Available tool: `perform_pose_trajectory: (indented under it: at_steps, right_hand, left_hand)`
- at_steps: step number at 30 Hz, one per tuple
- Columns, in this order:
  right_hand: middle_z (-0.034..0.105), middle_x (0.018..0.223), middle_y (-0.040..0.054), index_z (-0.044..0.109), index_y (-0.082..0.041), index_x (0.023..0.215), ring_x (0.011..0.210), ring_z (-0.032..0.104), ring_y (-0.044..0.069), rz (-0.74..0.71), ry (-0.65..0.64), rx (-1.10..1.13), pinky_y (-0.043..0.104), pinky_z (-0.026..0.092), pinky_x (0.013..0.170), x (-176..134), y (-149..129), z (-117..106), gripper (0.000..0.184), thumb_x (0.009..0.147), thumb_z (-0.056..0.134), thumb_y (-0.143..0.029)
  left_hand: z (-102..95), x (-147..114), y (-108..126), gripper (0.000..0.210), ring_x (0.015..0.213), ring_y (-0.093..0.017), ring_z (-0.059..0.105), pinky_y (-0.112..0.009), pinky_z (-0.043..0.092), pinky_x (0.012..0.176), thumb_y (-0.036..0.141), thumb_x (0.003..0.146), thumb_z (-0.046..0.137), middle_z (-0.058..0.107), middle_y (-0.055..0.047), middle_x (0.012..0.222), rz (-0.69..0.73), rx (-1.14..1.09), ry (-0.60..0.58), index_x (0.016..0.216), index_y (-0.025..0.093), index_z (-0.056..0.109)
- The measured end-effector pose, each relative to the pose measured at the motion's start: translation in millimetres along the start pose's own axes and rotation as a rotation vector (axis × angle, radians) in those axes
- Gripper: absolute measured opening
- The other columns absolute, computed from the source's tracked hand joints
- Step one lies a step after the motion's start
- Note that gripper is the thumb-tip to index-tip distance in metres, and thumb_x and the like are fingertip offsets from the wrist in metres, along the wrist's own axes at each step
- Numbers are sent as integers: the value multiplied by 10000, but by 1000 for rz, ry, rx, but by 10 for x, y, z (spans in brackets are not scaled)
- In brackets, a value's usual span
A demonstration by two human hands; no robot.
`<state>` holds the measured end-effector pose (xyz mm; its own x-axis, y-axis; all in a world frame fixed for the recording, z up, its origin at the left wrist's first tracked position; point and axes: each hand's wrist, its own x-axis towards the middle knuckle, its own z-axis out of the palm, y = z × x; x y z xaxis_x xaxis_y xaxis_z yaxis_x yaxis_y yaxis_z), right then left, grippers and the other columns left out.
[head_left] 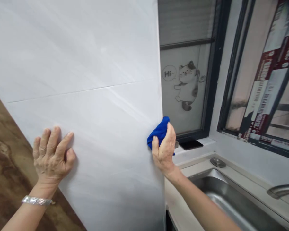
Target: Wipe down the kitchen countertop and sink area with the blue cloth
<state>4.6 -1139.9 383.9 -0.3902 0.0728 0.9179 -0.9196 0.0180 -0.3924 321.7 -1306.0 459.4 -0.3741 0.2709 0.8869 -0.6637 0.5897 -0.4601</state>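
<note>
My left hand [53, 155] rests flat on the white wall panel [98, 122], fingers spread, close to the panel's slanting border with brown wood. A silver bracelet [37, 201] circles that wrist. In my right hand [165, 150] is a bunched blue cloth [159, 133], gripped between thumb and fingers and pressed around the panel's right vertical edge. The tips of the right fingers are hidden behind that edge. A thin horizontal seam crosses the panel above both hands.
A steel sink [221, 192] with a faucet [281, 191] lies at lower right. On the windowsill sits a flat black object [191, 145]. Behind is a dark-framed window with a cat sticker [189, 85]. Brown wood [4, 160] borders the left.
</note>
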Motion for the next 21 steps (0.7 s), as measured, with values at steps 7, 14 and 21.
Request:
perform_pose_trajectory:
  at_steps: [7, 14, 21]
  right_hand:
    - [326, 1549, 238, 199, -121, 1551, 1435, 326, 398, -212, 31, -106, 652, 384, 1079, 1049, -229, 159, 702, 950, 371, -440]
    - [239, 1615, 217, 218, -109, 1543, 1494, 186, 404, -268, -58, -262, 678, 252, 1128, 1926, -874, 183, 704, 928, 411, -392]
    - [152, 1655, 185, 165, -84, 1561, 1511, 130, 389, -249, -98, -308, 691, 151, 1137, 2518, -1449, 288, 735, 911, 409, -328]
  left_hand:
    - [-69, 11, 70, 669, 1527, -235, 243, -418, 158, 1269, 263, 877, 589, 247, 16, 1661, -35, 29, -60, 1513, 293, 387]
    - [-86, 32, 121, 675, 1522, -222, 257, -404, 166, 1267, 251, 875, 584, 208, 45, 1663, -33, -8, -38, 1515, 307, 375]
    - [-87, 6, 134, 688, 1521, -218, 255, -416, 158, 1279, 229, 872, 581, 232, 26, 1650, -54, -41, -47, 1522, 305, 369]
